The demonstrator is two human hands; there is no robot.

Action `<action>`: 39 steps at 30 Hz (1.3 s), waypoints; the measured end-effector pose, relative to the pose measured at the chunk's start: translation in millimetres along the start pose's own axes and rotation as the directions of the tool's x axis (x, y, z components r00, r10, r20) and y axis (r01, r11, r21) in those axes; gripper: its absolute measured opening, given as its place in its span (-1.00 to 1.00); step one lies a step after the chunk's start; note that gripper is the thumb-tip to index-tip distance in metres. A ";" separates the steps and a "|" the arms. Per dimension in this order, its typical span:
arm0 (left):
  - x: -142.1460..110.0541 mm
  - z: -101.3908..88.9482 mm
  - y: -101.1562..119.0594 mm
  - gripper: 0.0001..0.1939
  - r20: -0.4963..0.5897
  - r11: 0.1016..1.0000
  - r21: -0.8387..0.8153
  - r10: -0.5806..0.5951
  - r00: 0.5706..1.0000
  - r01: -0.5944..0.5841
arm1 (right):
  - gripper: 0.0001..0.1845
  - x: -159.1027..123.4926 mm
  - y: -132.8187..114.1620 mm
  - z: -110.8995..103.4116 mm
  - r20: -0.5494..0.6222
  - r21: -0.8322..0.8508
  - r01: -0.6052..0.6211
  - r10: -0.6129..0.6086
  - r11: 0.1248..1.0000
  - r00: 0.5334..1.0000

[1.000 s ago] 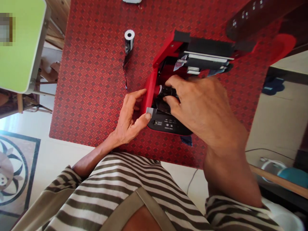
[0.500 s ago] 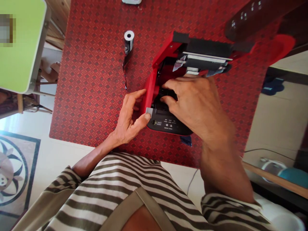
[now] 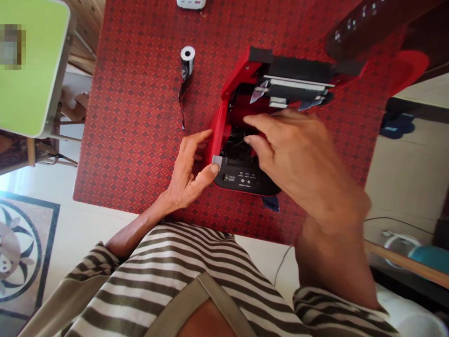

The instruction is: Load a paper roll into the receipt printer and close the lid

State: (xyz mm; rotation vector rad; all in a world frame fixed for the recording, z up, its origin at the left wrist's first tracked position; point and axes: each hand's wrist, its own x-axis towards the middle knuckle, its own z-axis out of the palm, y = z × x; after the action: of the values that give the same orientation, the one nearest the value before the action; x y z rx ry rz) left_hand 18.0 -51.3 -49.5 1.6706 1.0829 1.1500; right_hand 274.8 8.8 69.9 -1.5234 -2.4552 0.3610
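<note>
A red and black label printer (image 3: 259,189) lies on the table with its lid (image 3: 301,70) raised toward the far side. My left hand (image 3: 189,171) holds its left front corner, thumb on the grey patch and fingers against the red side wall. Over the inner compartment hovers my right hand (image 3: 298,154), thumb and forefinger apart with nothing visible between them; its other fingers are hidden behind. Dark parts (image 3: 236,145) show inside the printer. To the left stands a shiny black ribbon roll (image 3: 187,63) with a loose tail trailing toward me.
A patterned red cloth covers the table (image 3: 133,117). At the far edge sits a white device (image 3: 191,3). A dark bottle-like object (image 3: 358,28) is at the far right. A dark blue scrap (image 3: 271,203) pokes out by the printer's front. A green-topped table (image 3: 31,84) stands left.
My right hand has drawn back slightly to the right and up out of the compartment, showing more of the inside. My left hand keeps its place on the printer.
</note>
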 end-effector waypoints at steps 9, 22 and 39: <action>0.4 -1.3 -0.3 -0.20 0.000 0.999 0.037 0.032 1.000 -0.032 | -0.72 -45.2 -7.0 -16.9 0.000 0.245 0.064 -0.067 0.968 0.998; 1.1 -0.6 -5.1 -0.25 -0.020 0.997 0.048 0.061 0.998 -0.060 | -0.58 -23.6 13.3 -21.3 0.127 0.319 0.007 -0.050 0.948 0.991; 1.9 -4.9 -0.1 -0.18 0.010 0.999 0.035 -0.002 1.000 0.002 | -0.64 -18.0 -0.2 -18.4 -0.002 0.253 -0.056 0.058 0.966 0.998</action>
State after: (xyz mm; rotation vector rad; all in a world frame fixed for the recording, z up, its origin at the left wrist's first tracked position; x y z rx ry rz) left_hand 13.8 -48.7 -47.9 1.7003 1.1042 1.1259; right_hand 288.3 -5.9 86.1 -1.4846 -2.2582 0.6491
